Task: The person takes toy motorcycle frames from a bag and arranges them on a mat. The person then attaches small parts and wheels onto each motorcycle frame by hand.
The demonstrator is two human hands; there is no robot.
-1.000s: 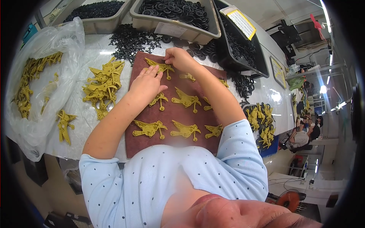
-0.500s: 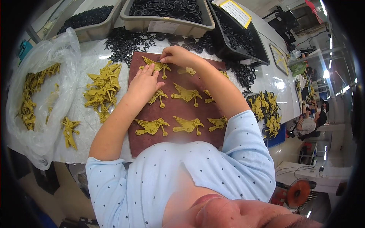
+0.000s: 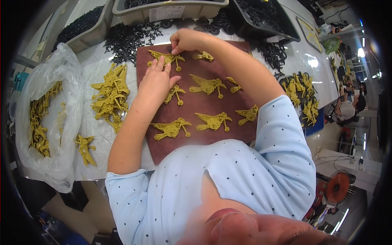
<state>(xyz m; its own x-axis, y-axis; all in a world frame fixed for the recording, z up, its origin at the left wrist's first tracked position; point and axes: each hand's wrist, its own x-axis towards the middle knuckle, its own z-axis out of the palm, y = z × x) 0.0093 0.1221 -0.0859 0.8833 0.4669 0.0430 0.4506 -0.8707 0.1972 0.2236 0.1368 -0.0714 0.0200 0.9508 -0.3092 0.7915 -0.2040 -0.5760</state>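
My left hand (image 3: 156, 81) lies with its fingers stretched out, the tips touching a yellow plastic part (image 3: 169, 58) at the far left of a brown mat (image 3: 194, 105). Over the same part's far edge, my right hand (image 3: 188, 41) has its thumb and forefinger pinched together. Whatever is in that pinch is too small to make out. More yellow parts of this shape lie flat in rows, including a middle one (image 3: 207, 85) and a near one (image 3: 171, 128). Another yellow part (image 3: 175, 94) is partly hidden by my left hand.
Left of the mat are a pile of yellow parts (image 3: 109, 92) and a clear plastic bag (image 3: 67, 159) holding more. Small black pieces (image 3: 130, 43) lie beyond the mat, before grey bins (image 3: 196, 11) and a black bin (image 3: 286, 34). Yellow and black parts (image 3: 302, 96) sit at the right.
The whole view has shifted, so the table sits differently in the picture. Both hands remain at the same yellow part, my right hand still pinching at its far edge.
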